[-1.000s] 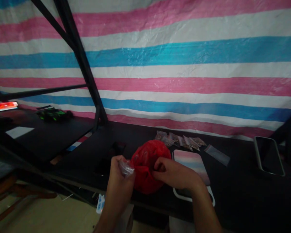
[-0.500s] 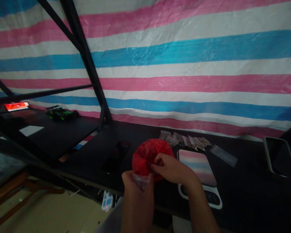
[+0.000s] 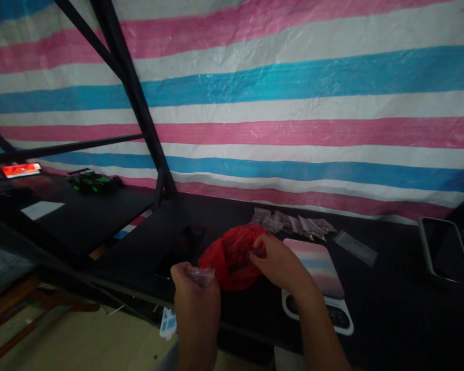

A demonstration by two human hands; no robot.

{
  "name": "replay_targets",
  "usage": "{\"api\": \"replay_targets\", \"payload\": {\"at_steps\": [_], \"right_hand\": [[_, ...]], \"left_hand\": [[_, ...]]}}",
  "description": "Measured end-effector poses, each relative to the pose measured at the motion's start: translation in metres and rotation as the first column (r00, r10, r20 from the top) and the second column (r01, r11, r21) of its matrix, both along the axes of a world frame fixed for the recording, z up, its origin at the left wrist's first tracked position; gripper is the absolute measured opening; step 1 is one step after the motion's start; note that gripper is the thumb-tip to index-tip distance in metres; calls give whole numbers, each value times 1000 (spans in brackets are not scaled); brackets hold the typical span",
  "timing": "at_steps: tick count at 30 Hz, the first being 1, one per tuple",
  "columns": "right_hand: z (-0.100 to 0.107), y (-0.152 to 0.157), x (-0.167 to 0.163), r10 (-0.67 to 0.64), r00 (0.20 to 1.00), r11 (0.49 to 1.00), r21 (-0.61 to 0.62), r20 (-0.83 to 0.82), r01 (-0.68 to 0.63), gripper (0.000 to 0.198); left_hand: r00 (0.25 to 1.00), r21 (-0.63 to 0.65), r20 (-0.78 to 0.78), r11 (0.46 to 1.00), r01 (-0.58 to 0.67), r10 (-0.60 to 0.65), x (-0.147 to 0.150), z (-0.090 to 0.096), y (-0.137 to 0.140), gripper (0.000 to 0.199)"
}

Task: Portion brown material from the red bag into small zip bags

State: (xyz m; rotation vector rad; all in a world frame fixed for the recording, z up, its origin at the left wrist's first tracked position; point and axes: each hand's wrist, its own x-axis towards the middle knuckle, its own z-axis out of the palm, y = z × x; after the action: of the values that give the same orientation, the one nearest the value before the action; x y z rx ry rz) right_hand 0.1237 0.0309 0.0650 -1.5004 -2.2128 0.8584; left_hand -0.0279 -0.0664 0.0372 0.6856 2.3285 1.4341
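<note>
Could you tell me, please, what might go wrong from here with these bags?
The red bag looks soft and open, so it might fold and spill. The small clear bag in the left hand might slip or crumple. In view, the right forearm crosses what looks like a scale, so it might bump it.

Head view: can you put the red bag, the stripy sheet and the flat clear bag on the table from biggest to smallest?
1. Stripy sheet
2. Red bag
3. Flat clear bag

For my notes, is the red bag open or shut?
Open: the red bag gapes upward, its dark inside showing, right hand at its edge.
</note>
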Motion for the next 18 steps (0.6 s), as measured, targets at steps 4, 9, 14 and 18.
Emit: {"api": "replay_targets", "payload": {"at_steps": [4,9,14,18], "right_hand": [[-6,-3,-6,24,998,999,-31,51,-23,13],[-7,-5,-9,47,996,998,-46,76,-43,13],[-5,-5,-4,61,994,997,-53,93,-56,16],[-2,-9,-1,83,991,994,-79,104,-75,21]], "left_hand": [[992,36,-117,998,47,-42,12,-21,-2,40],[976,113,-190,985,131,-108,19,-40,11,40],[989,310,71,945,103,-131,8,-43,19,50],[979,365,161,929,58,-125,4,-35,22,44]]}}
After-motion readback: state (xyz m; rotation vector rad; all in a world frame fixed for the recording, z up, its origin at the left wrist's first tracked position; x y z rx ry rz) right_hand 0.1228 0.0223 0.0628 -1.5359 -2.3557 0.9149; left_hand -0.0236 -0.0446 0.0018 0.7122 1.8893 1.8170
